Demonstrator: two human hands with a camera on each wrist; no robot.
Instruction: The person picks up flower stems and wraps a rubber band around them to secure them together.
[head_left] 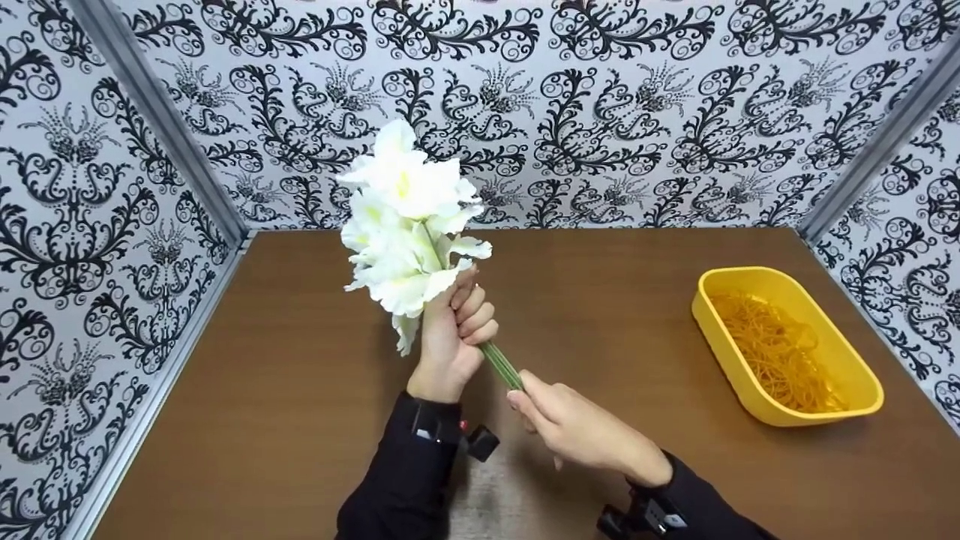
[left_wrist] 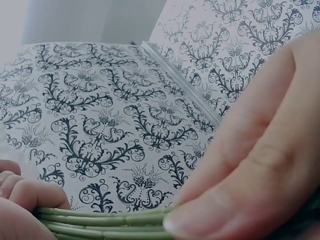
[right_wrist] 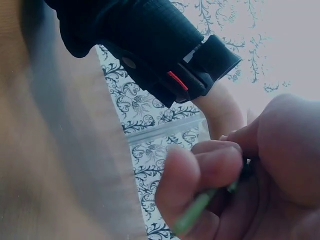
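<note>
A bunch of white artificial flowers with ruffled petals is held up over the table, blooms toward the back wall. Just below the blooms, my left hand grips the bundled green stems, fingers wrapped around them. Lower down, my right hand pinches the stems near their ends between thumb and fingers. In the left wrist view several jointed green stems run side by side from one hand to the other. A green stem end pokes out from the right hand's curled fingers in the right wrist view.
On the right of the brown table stands a yellow tub with a tangle of yellow rubber bands in it. Black-and-white patterned walls enclose the back and sides, with metal strips at the corners.
</note>
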